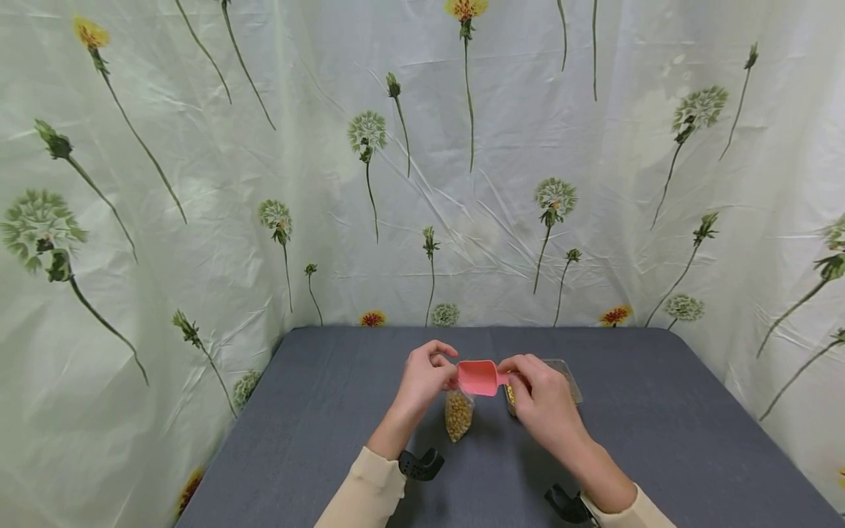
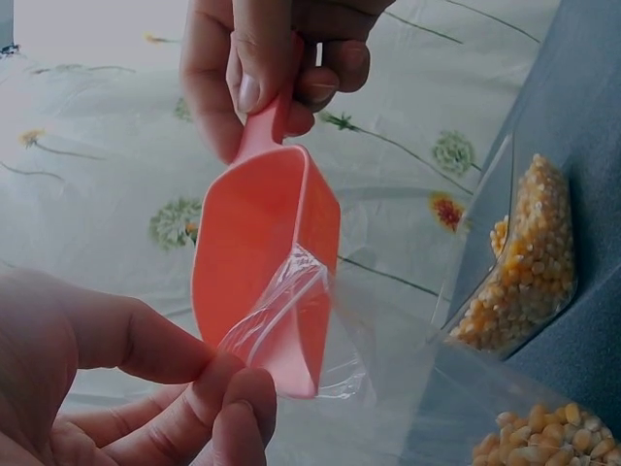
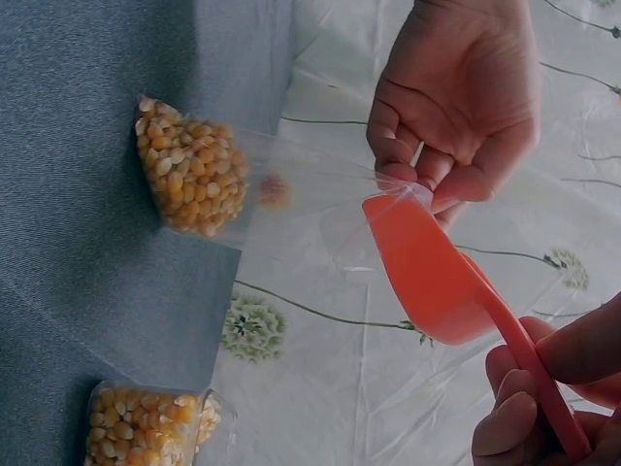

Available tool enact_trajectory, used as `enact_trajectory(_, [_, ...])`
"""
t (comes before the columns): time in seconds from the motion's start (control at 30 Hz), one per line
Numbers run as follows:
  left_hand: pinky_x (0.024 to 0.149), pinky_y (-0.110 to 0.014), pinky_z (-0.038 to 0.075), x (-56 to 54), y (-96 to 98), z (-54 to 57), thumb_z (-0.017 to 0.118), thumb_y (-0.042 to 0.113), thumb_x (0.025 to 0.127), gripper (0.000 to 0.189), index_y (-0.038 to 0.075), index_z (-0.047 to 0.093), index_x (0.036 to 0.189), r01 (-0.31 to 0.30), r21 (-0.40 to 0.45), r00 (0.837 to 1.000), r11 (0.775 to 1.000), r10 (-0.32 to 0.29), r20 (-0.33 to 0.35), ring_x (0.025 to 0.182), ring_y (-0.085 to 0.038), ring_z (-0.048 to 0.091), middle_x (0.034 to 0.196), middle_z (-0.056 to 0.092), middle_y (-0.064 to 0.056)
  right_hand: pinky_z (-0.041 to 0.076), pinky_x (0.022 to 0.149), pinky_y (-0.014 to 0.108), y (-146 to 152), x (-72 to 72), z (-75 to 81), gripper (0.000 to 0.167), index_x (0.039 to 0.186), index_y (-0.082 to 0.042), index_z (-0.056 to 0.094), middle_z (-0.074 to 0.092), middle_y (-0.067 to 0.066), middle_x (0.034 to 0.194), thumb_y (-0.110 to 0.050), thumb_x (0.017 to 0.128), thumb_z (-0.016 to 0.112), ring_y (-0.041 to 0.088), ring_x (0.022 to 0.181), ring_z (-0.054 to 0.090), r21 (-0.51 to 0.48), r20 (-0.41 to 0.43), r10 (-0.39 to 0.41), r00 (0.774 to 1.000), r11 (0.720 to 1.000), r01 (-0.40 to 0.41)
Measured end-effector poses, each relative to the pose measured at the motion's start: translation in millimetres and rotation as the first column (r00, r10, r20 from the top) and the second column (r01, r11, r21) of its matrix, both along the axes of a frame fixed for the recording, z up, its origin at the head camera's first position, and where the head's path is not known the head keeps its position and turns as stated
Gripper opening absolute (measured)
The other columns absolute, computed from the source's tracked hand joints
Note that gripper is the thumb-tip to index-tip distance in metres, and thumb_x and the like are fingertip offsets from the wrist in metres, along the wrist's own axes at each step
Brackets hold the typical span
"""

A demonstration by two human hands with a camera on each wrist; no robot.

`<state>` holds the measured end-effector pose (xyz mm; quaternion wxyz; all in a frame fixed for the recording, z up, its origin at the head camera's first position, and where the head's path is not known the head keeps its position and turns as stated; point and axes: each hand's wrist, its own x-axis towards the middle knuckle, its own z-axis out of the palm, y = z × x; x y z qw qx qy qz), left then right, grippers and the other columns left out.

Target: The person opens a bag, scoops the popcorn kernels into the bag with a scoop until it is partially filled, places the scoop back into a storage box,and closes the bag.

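My left hand (image 1: 422, 378) pinches the rim of a clear plastic bag (image 3: 291, 184) between thumb and fingers. Corn kernels (image 1: 458, 416) fill the bag's lower part, which hangs below the hand. By its handle, my right hand (image 1: 546, 402) grips a pink-red scoop (image 2: 254, 228), its front edge at the bag's mouth, with some film lying over one corner. No kernels show inside the scoop. A clear plastic container (image 1: 576, 389) holding more corn stands just beyond the right hand, which partly hides it in the head view.
A dark grey cloth covers the table (image 1: 317, 411). Behind it hangs a pale curtain (image 1: 409, 205) printed with dandelions. Each wrist wears a black strap-like device, one of them (image 1: 421, 465) at the left cuff.
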<state>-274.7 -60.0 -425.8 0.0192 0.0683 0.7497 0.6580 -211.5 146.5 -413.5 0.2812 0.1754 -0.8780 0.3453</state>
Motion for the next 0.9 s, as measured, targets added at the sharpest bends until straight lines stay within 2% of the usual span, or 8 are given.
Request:
enact_trajectory(0.27, [0.060, -0.035, 0.055, -1.8, -2.5, -1.2, 0.066, -0.003, 0.082, 0.024, 0.007, 0.067, 0.104, -0.029, -0.019, 0.999, 0.999, 0.029, -0.016, 0.062, -0.026, 0.066, 0.069, 0.067, -0.011, 0.041, 0.052, 0.026, 2, 3.0, 5.2, 0.019, 0.099, -0.014, 0.072, 0.067, -0.001, 0.092, 0.002, 0.093, 0.064, 0.010, 0.059, 0.046, -0.030, 0.014, -0.029, 0.999, 0.999, 0.029])
enact_trajectory(0.57, [0.061, -0.038, 0.056, -3.0, -1.4, -1.4, 0.066, -0.002, 0.083, 0.022, 0.007, 0.067, 0.104, -0.038, -0.029, 0.999, 0.999, 0.038, -0.016, 0.061, -0.025, 0.066, 0.068, 0.066, -0.010, 0.041, 0.054, 0.027, 13, 2.4, 8.0, 0.021, 0.100, -0.017, 0.072, 0.067, -0.005, 0.092, 0.001, 0.093, 0.064, 0.009, 0.060, 0.047, -0.059, -0.016, -0.037, 0.999, 0.998, 0.036])
enact_trajectory(0.9, [0.062, -0.037, 0.055, -3.6, -0.8, -1.7, 0.065, -0.002, 0.082, 0.023, 0.008, 0.067, 0.103, -0.038, -0.033, 0.999, 0.999, 0.038, -0.007, 0.062, -0.023, 0.065, 0.069, 0.066, -0.008, 0.038, 0.052, 0.027, 31, -1.2, 8.9, 0.019, 0.101, -0.014, 0.072, 0.067, 0.001, 0.091, 0.001, 0.093, 0.064, 0.010, 0.058, 0.046, -0.068, -0.045, -0.086, 0.995, 0.994, 0.083])
